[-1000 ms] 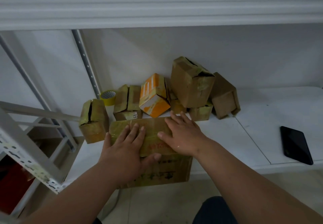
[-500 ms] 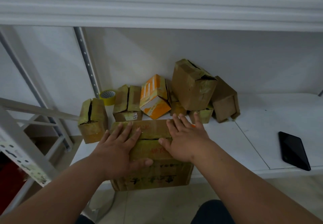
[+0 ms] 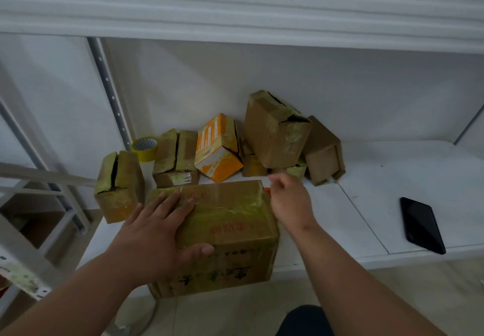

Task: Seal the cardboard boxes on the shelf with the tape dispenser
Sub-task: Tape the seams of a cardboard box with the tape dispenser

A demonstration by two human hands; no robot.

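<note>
White shelf (image 3: 392, 178): one big box (image 3: 230, 220) under flat left hand (image 3: 154, 233); right hand (image 3: 290, 202) fingers loosely curled, empty.

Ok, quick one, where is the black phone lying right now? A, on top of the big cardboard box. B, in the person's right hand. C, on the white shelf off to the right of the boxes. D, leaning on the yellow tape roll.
C: the black phone lies flat on the white shelf, well right of the big cardboard box and clear of both hands.
</note>
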